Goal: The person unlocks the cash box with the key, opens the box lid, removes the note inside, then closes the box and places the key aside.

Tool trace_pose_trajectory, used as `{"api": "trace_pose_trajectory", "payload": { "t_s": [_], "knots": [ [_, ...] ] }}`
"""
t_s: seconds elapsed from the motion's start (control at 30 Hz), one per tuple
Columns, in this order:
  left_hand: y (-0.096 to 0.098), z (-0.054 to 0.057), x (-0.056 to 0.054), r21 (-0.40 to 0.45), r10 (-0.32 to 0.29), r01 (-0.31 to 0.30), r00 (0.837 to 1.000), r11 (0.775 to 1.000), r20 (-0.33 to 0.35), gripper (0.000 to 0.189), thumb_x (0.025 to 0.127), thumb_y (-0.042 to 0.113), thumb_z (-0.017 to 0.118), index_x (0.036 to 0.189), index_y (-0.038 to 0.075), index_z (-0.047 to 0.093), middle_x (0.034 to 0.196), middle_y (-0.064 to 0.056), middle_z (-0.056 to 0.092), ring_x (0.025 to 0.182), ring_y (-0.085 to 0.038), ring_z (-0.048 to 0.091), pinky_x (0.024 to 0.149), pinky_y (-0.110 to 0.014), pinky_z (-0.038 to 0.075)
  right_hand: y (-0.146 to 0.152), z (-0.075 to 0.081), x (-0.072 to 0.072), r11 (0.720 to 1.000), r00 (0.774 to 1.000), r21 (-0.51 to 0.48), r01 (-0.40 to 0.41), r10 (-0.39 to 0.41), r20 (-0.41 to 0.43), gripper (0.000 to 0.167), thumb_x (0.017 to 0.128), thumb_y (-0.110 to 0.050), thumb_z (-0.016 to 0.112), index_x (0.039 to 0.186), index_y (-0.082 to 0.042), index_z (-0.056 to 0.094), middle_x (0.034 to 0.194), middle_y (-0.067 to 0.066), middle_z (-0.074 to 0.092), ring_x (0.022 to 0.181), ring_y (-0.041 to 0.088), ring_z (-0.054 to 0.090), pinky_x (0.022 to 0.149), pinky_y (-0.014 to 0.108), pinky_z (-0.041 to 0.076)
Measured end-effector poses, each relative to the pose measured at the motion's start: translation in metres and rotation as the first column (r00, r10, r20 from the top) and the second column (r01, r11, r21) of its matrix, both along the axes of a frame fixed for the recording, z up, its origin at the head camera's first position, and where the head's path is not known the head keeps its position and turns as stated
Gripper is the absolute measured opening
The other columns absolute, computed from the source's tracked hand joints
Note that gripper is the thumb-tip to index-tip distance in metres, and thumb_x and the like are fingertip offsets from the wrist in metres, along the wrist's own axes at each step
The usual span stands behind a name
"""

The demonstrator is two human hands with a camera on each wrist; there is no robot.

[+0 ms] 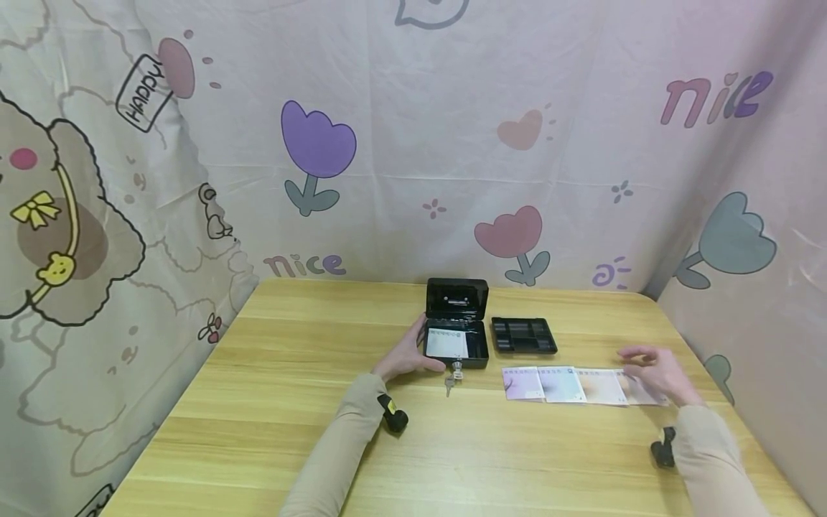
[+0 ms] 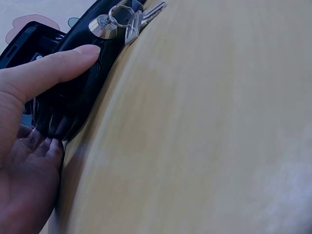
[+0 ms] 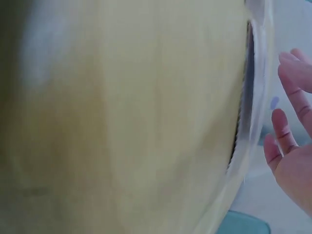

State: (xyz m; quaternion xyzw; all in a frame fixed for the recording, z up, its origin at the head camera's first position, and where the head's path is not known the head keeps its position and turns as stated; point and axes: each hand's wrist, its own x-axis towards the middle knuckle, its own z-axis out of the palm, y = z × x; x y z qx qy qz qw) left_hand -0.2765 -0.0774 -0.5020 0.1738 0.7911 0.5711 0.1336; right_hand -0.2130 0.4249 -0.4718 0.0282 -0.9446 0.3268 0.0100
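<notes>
My left hand (image 1: 407, 353) holds a small black cash box (image 1: 477, 363) at its front left corner. In the left wrist view, the thumb lies on the front beside the lock (image 2: 103, 27), the fingers against the side. The lid (image 1: 456, 296) stands raised, and a pale banknote (image 1: 447, 343) lies inside. Keys (image 1: 449, 386) hang from the lock by a ring. Over the right end of a row of banknotes, my right hand (image 1: 660, 372) hovers with loosely bent fingers and nothing held. The row has a purple note (image 1: 522, 384), a bluish one (image 1: 562, 385), an orange-tinted one (image 1: 601, 388) and a partly covered one (image 1: 642, 392).
A black compartment tray (image 1: 525, 350) sits just right of the box. Everything rests on a wooden table (image 1: 291, 345). Patterned cloth (image 1: 400, 143) hangs behind the table and along both sides.
</notes>
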Motion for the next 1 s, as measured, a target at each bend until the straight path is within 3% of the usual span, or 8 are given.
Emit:
{"api": "trace_pose_trajectory", "payload": {
  "t_s": [0.13,0.3,0.5,0.73,1.0],
  "knots": [
    [0.000,0.001,0.001,0.003,0.004,-0.004,1.000,1.000,0.005,0.128,0.070,0.011,0.090,0.161,0.000,0.001,0.170,-0.020,0.002,0.156,-0.040,0.014,0.129,-0.050,0.017,-0.010,0.004,0.000,1.000,0.997,0.002,-0.005,0.005,-0.072,0.032,0.090,-0.010,0.071,0.119,0.005,0.068,0.124,0.029,0.067,0.112,0.040,0.053,0.088,0.049,0.044],
    [0.000,0.003,0.002,0.004,0.004,-0.004,1.000,1.000,0.003,0.128,0.070,0.011,0.090,0.161,0.000,0.002,0.170,-0.020,0.002,0.156,-0.039,0.014,0.129,-0.049,0.017,-0.026,0.012,-0.002,1.000,0.995,-0.018,-0.020,0.018,-0.102,0.034,0.090,-0.007,0.069,0.121,0.007,0.067,0.128,0.034,0.063,0.116,0.049,0.053,0.091,0.058,0.044],
    [0.000,0.003,0.003,0.008,-0.001,0.001,1.000,1.000,-0.003,0.127,0.070,0.010,0.090,0.161,-0.001,0.002,0.170,-0.021,0.003,0.156,-0.040,0.014,0.129,-0.049,0.017,-0.045,0.017,-0.005,0.998,0.992,-0.038,-0.049,0.044,-0.120,0.036,0.092,-0.009,0.067,0.125,0.007,0.064,0.129,0.033,0.063,0.117,0.049,0.053,0.091,0.060,0.045],
    [0.000,0.001,0.002,0.017,-0.004,0.004,1.000,1.000,0.011,0.127,0.071,0.010,0.090,0.161,0.000,0.001,0.170,-0.021,0.002,0.157,-0.039,0.013,0.130,-0.049,0.016,-0.074,0.025,-0.008,0.996,0.979,-0.033,-0.084,0.077,-0.187,0.036,0.092,-0.010,0.070,0.125,0.003,0.065,0.126,0.028,0.066,0.113,0.038,0.057,0.091,0.046,0.046],
    [0.000,0.001,0.000,0.022,-0.005,0.005,1.000,1.000,0.012,0.127,0.070,0.009,0.090,0.161,-0.001,0.001,0.170,-0.021,0.002,0.157,-0.039,0.013,0.130,-0.049,0.016,-0.106,0.034,-0.011,0.988,0.973,-0.071,-0.137,0.120,-0.199,0.040,0.090,-0.010,0.072,0.128,0.002,0.064,0.128,0.027,0.065,0.113,0.041,0.058,0.088,0.038,0.047]
  ]
}}
